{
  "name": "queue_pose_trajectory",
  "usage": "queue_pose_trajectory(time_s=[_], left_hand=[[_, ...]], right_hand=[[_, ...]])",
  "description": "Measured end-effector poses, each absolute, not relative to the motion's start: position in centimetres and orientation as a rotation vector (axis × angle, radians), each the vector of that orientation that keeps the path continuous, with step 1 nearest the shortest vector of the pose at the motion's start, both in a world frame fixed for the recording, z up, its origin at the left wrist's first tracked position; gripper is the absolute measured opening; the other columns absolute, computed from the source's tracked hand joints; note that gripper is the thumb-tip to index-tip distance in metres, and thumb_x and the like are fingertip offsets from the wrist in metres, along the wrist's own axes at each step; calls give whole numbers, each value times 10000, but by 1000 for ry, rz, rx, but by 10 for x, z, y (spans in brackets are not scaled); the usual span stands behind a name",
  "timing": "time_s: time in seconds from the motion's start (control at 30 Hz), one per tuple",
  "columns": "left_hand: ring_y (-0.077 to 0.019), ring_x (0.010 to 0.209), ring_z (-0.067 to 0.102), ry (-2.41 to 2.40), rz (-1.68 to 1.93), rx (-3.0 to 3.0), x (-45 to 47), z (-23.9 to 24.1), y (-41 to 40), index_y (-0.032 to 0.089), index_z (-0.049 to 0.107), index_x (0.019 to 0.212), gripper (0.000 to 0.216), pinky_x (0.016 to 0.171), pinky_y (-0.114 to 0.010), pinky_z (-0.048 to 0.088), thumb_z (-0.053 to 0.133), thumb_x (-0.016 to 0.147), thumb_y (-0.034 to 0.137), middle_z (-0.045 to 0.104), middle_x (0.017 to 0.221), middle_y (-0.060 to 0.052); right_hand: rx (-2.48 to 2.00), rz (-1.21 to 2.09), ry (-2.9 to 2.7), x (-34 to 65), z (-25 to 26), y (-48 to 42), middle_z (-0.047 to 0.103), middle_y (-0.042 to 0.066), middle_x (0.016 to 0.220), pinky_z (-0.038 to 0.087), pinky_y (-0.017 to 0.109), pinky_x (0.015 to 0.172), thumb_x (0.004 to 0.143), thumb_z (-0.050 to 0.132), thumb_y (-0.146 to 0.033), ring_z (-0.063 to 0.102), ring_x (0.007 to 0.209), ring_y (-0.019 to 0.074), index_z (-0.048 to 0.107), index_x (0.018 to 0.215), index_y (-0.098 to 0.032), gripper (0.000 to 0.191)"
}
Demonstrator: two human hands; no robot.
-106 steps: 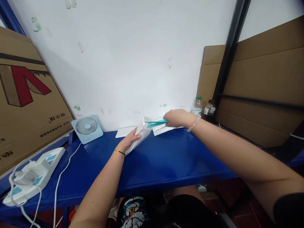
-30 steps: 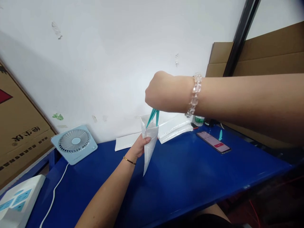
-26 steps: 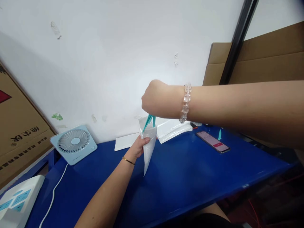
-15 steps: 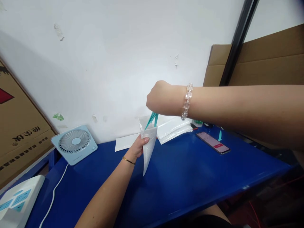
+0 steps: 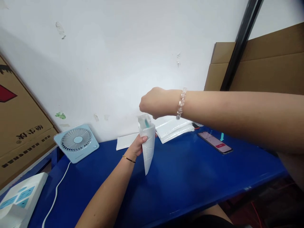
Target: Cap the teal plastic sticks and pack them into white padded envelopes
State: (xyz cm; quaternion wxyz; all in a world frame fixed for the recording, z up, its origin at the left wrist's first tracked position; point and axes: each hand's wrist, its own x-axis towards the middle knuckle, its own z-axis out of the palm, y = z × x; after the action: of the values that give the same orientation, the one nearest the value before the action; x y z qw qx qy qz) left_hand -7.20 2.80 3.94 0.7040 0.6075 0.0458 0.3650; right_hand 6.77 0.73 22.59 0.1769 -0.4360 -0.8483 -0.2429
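Left hand (image 5: pixel 137 146) grasping white pouch (image 5: pixel 148 147) over bench (image 5: pixel 187 171), mouth up, teal item (image 5: pixel 146 123) inside mouth, right hand (image 5: pixel 157 103) curled just above, fingers hidden, can't tell if holding anything, phone (image 5: pixel 215 142) at right.

Saw creased, faintly shiny plastic film on the pouch (image 5: pixel 148 144), smooth glossy finish across the surface (image 5: pixel 185 177), matt cardboard in the box (image 5: pixel 22 126), smooth plastic on the fan (image 5: pixel 76 142), clear, glassy shine on the bracelet (image 5: pixel 181 103).
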Motion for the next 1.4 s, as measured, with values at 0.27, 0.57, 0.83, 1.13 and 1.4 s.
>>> queue_pose_trajectory(time_s=[0.27, 0.57, 0.83, 1.13, 1.4], left_hand=[[-310, 1125, 529, 35, 675, 1366, -71, 40, 23, 143, 585, 1190, 681, 966, -407, 385, 701, 638, 524, 617, 1157, -141], [-218, 870, 622, 504, 678, 1543, -76, 41, 23, 166, 593, 1138, 491, 748, -309, 477, 731, 716, 374, 673, 1021, -88], [-159, 601, 623, 482, 216, 1191, -63, 8, 4, 168, 686, 1019, 417, 552, -255, 468, 737, 696, 427, 698, 823, -70], [-307, 980, 630, 587, 433, 1159, -112, 22, 38, 170, 633, 1076, 691, 751, -363, 501, 790, 535, 570, 661, 1098, -149], [-140, 588, 579, 1102, 856, 1287, -132, 11, 81, 185, 562, 936, 539, 569, -257, 456, 847, 510, 353, 630, 720, 11]], right_hand=[[-1160, 105, -2510, 105, 209, -38, 666, 41, 1011, 502, 260, 694, 581, 797, -299, 623, 826, 161, 606, 1128, -203, 588], [-1013, 530, -1693, 150, 98, -47, 633, 84, 998, 528, 295, 602, 788, 630, -407, 605, 755, 166, 633, 1098, -186, 381], [-918, 592, -1883, 181, 50, -68, 664, 78, 1004, 454, 413, 906, 787, 660, -382, 580, 1026, 253, 704, 906, -235, 194], [-1356, 603, -1484, 196, -2, -41, 523, -23, 589, 382, 246, 497, 826, 540, -457, 497, 539, 139, 538, 693, -194, 294], [-1287, 1044, -1390, 168, -14, -32, 571, -6, 521, 431, 269, 473, 862, 419, -541, 537, 444, 156, 567, 806, -183, 391]])
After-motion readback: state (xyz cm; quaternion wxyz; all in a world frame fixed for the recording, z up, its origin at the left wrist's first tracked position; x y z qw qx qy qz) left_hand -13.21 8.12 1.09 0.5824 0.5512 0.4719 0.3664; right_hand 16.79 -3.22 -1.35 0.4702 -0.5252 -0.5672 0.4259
